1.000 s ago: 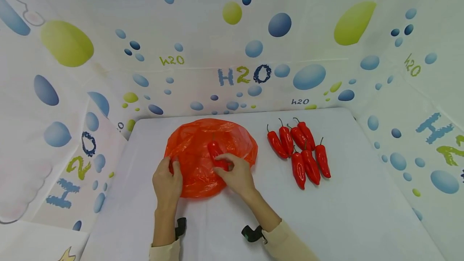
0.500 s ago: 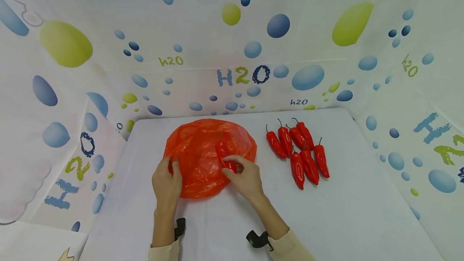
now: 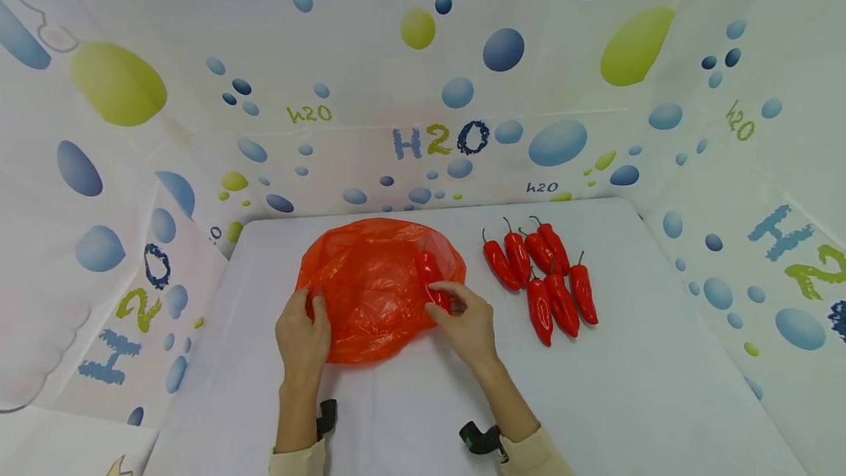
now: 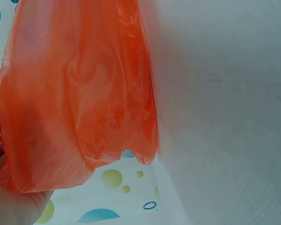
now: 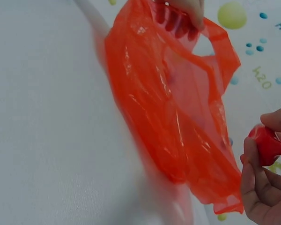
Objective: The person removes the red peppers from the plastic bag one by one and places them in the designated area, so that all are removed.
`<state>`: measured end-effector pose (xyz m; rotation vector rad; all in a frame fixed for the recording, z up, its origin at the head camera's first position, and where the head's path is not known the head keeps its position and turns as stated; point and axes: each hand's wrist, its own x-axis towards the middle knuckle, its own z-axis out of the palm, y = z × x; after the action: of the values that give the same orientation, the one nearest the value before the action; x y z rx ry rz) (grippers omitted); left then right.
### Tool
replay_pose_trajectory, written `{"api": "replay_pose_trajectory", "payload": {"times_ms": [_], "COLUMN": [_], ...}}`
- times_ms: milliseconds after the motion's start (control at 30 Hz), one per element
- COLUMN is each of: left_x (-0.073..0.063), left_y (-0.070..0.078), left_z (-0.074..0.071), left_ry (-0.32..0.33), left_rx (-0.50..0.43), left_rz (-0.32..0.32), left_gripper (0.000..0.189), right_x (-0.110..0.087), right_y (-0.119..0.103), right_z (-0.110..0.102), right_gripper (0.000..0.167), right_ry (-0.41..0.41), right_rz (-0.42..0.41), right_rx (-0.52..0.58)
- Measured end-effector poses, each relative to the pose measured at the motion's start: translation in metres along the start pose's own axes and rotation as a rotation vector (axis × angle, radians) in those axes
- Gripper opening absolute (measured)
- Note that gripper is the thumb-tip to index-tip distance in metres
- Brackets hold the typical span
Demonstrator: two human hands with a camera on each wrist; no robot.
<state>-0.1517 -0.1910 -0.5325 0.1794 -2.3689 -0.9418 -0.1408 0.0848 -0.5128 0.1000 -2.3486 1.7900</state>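
An orange-red plastic bag [image 3: 377, 292] stands open-mouthed on the white table, its handle loop showing in the right wrist view. My left hand [image 3: 304, 333] pinches the bag's left edge between thumb and fingers; in the left wrist view that hand [image 4: 14, 206] shows at the lower left beside the bag wall [image 4: 84, 93]. My right hand [image 3: 471, 323] holds a glossy red chili pepper [image 3: 431, 274] by its lower end, stem pointing away, over the bag's right side. The right wrist view shows the pepper [image 5: 268, 145] between thumb and fingers, beside the bag's rim.
Several red chili peppers [image 3: 542, 281] lie in a loose cluster on the table to the right of the bag. A white cloth [image 3: 529, 79] printed with blue and green spots encloses the table [image 3: 396, 417] at the back and sides.
My right hand has moved right with the chili pepper, from over the bag's middle toward its right edge. The left hand keeps its hold on the bag.
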Motion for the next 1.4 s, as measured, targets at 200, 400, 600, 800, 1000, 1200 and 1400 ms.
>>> {"api": "replay_pose_trajectory", "payload": {"times_ms": [200, 400, 600, 800, 1000, 1200, 1400], "left_x": [0.000, 0.000, -0.001, -0.002, -0.001, -0.001, -0.001], "left_y": [0.001, 0.000, -0.001, 0.000, -0.002, -0.001, -0.001], "left_z": [0.000, -0.001, -0.001, -0.001, 0.000, 0.001, 0.001], "left_ry": [-0.002, -0.003, -0.001, -0.006, 0.003, 0.009, 0.011], "left_rx": [-0.001, -0.007, -0.005, -0.013, -0.016, -0.018, -0.021], "left_rz": [-0.003, -0.004, -0.006, -0.003, 0.014, 0.015, 0.028], "left_gripper": [0.020, 0.021, 0.021, 0.021, 0.020, 0.020, 0.020], "right_x": [0.001, 0.002, -0.001, -0.005, -0.008, -0.011, -0.013], "right_y": [0.007, 0.012, 0.019, 0.025, 0.036, 0.042, 0.046], "right_z": [-0.010, -0.016, -0.022, -0.030, -0.037, -0.045, -0.050], "right_gripper": [0.030, 0.031, 0.033, 0.033, 0.032, 0.033, 0.035], "right_ry": [0.075, 0.107, 0.133, 0.164, 0.190, 0.201, 0.215], "right_rz": [-0.004, 0.019, 0.075, 0.107, 0.089, 0.127, 0.173], "right_rx": [0.034, 0.033, 0.008, -0.011, -0.040, -0.045, -0.069]}}
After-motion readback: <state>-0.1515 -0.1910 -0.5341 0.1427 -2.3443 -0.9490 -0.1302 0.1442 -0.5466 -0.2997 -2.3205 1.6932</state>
